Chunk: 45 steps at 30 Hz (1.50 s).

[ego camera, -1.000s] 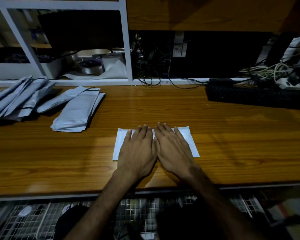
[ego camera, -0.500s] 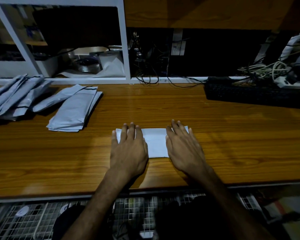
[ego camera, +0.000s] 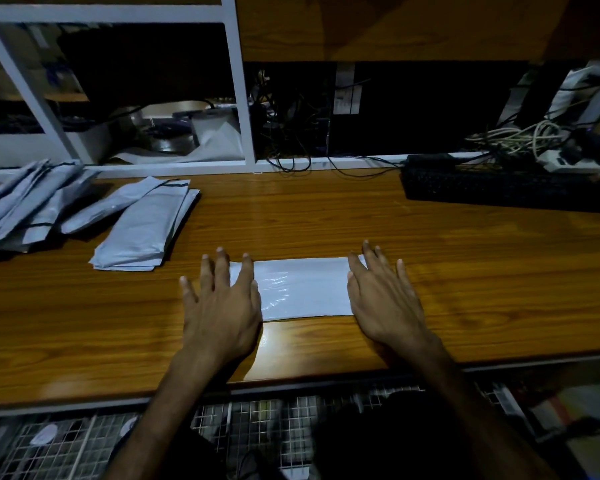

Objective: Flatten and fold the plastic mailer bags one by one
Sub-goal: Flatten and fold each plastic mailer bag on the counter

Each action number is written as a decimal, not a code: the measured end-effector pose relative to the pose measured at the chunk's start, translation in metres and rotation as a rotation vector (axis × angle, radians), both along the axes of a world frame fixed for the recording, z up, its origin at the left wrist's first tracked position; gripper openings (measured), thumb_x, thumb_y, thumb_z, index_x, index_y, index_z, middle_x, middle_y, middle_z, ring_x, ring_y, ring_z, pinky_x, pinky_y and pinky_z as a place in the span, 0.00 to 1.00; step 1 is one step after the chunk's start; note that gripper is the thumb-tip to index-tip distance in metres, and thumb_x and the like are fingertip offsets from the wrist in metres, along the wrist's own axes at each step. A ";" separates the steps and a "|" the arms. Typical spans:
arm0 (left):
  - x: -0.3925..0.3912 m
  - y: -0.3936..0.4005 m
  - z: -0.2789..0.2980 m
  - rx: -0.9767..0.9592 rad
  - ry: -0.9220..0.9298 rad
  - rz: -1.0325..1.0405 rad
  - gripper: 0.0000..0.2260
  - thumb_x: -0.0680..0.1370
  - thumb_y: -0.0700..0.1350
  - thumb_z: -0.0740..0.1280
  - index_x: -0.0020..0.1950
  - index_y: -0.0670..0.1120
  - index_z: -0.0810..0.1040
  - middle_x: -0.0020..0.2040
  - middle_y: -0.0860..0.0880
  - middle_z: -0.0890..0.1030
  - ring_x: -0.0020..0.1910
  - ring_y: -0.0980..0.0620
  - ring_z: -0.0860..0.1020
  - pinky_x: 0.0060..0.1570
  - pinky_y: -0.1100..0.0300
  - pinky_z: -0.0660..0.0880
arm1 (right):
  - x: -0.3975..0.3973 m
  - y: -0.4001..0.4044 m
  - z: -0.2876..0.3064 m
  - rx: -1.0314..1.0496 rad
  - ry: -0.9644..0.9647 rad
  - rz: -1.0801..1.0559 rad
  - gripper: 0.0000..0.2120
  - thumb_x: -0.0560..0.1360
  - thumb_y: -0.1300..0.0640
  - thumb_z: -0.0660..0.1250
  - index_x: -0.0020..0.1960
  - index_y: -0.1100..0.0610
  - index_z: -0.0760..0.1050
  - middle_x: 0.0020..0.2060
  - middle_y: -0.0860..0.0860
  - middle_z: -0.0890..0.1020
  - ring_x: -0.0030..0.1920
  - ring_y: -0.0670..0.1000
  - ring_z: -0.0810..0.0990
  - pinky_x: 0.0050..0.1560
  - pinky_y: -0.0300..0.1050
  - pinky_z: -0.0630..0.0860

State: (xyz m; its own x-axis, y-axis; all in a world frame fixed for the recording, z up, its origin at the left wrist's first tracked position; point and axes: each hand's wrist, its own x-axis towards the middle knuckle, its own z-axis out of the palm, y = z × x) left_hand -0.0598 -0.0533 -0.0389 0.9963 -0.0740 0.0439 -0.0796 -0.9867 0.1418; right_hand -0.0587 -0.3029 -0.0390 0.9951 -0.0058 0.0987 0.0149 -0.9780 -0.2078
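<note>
Lying between flat, spread left hand [ego camera: 222, 306] and right hand [ego camera: 383, 299]: mailer bag [ego camera: 302, 289].

Head-worn view, forward-down over desk [ego camera: 326, 220]

Under my hands: flat white glossy plastic mailer bag [ego camera: 303, 289], plain, no print, on the orange-brown wood-grain desk top [ego camera: 326, 216]. Far left, the folded stack of pale grey plastic mailers [ego camera: 146, 233] and the loose pile of grey mailers with thin black edge strips [ego camera: 25, 202], same grey on both. Back: white-painted metal shelf frame [ego camera: 245, 98], black flat keyboard [ego camera: 499, 185], tangle of off-white and black cables [ego camera: 527, 136], and a white wire grid [ego camera: 257, 420] below the desk edge.
</note>
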 end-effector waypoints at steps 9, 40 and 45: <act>-0.003 0.018 0.003 -0.007 0.028 0.038 0.27 0.86 0.57 0.41 0.85 0.54 0.42 0.85 0.42 0.40 0.83 0.38 0.38 0.76 0.29 0.39 | -0.003 -0.012 0.000 -0.005 -0.012 -0.033 0.25 0.87 0.49 0.45 0.83 0.52 0.54 0.84 0.54 0.51 0.83 0.54 0.48 0.82 0.60 0.46; -0.002 0.000 0.032 -1.161 -0.100 0.139 0.29 0.72 0.31 0.77 0.65 0.59 0.80 0.59 0.48 0.83 0.55 0.38 0.84 0.50 0.41 0.84 | -0.016 -0.028 0.005 0.355 -0.098 0.028 0.44 0.74 0.27 0.65 0.83 0.39 0.51 0.78 0.42 0.61 0.78 0.49 0.62 0.82 0.60 0.43; -0.009 -0.004 0.034 -1.370 -0.071 0.193 0.23 0.72 0.25 0.73 0.59 0.49 0.84 0.51 0.46 0.87 0.47 0.50 0.87 0.39 0.56 0.83 | -0.016 -0.029 0.005 0.450 -0.140 -0.002 0.45 0.72 0.30 0.70 0.82 0.39 0.54 0.76 0.44 0.66 0.75 0.50 0.66 0.79 0.61 0.57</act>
State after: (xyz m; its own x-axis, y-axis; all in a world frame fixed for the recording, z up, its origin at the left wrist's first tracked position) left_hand -0.0684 -0.0578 -0.0053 0.9784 0.2060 0.0193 -0.0067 -0.0615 0.9981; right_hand -0.0750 -0.3315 -0.0337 0.9724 -0.0803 0.2193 0.0715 -0.7915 -0.6069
